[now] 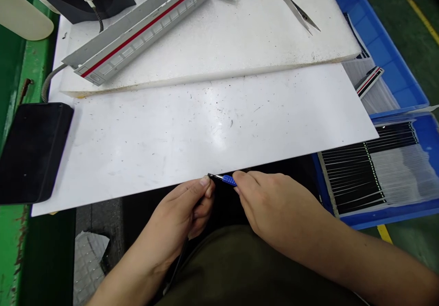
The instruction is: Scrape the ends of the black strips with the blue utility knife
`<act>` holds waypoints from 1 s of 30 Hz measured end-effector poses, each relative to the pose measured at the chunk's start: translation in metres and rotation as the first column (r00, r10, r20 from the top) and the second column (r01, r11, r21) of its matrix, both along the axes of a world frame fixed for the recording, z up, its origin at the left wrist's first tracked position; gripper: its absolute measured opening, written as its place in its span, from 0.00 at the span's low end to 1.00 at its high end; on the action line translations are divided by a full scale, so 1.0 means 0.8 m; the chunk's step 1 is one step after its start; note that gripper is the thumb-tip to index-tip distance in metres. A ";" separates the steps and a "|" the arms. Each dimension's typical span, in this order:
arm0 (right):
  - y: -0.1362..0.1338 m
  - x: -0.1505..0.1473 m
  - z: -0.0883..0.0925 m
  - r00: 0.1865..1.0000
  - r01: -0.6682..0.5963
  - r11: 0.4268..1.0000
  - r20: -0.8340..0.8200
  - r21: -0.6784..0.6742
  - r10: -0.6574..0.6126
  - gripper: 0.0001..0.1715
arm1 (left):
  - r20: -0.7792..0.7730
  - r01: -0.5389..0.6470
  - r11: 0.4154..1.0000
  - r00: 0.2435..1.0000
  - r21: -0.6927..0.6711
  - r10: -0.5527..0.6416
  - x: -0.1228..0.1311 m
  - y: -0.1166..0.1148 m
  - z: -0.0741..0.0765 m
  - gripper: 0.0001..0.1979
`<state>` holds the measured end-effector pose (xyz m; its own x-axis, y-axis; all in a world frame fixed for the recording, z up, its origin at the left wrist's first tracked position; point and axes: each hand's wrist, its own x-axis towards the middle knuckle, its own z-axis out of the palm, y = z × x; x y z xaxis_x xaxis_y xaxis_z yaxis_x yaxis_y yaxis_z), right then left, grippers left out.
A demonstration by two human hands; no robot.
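My right hand (270, 201) is closed around a blue-handled knife (229, 179), its thin metal end pointing left. The knife's tip meets a small black piece (210, 175) pinched between the thumb and fingers of my left hand (187, 210). From below my left hand hangs a thin dark strip (176, 269), perhaps part of the same piece; I cannot tell. Both hands are just in front of the white sheet's (154, 132) near edge, above my lap. Tweezers (301, 14) lie farther off to the right.
A long grey train-car shell (147, 31) with a red stripe rests on a white foam board (247, 36). A black box (34, 150) sits at left. Blue crates (425, 159) at right hold black strips and another striped part (369, 82). Dark specks dot the sheet.
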<state>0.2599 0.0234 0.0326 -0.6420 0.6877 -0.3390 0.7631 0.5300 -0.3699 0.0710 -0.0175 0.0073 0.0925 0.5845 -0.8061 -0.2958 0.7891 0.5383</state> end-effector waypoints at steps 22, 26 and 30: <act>0.000 0.001 -0.006 1.000 -0.005 1.000 0.011 -0.002 0.005 0.15 | -0.063 0.024 1.000 0.998 0.014 -0.023 0.004 0.005 0.003 0.19; 0.000 0.003 -0.004 1.000 -0.015 1.000 -0.021 -0.004 0.015 0.14 | -0.052 0.030 0.999 0.998 0.023 -0.029 0.003 0.003 0.000 0.19; 0.001 0.003 -0.001 0.999 -0.030 0.999 -0.032 0.017 0.031 0.13 | -0.060 0.029 0.999 0.998 0.031 -0.027 0.003 0.001 -0.002 0.20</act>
<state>0.2623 0.0240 0.0320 -0.6730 0.6729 -0.3071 0.7345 0.5588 -0.3850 0.0736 -0.0165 0.0061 0.0619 0.6082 -0.7914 -0.2407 0.7786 0.5795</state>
